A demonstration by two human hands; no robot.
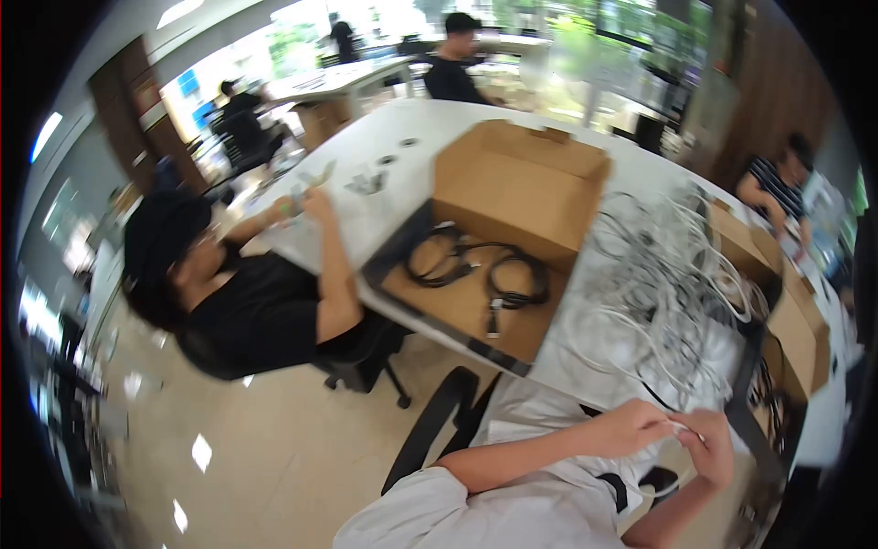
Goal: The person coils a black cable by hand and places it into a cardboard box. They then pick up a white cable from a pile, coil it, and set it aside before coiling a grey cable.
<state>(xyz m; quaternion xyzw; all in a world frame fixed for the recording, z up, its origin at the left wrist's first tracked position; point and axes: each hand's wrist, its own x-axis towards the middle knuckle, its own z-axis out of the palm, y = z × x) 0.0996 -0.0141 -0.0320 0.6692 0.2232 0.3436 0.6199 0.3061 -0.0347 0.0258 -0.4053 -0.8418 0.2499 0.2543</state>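
At the lower right, in front of my white shirt, my left hand [634,428] and my right hand [710,445] are close together with fingers pinched. Both grip a thin white cable [666,491], part of which hangs in a loop below them. Fingers cover the stretch between the hands, so its end cannot be made out. Just beyond my hands, a large tangle of white and grey cables [654,284] lies on the table. Left of that tangle stands an open cardboard box [521,174] with coiled black cables [519,282] inside.
More open boxes [797,339] with cables stand along the right. A co-worker in a black cap [265,306] sits at the left of the white table [402,123], hands raised over small items. Other people sit farther back. A black chair armrest [439,421] is beside me.
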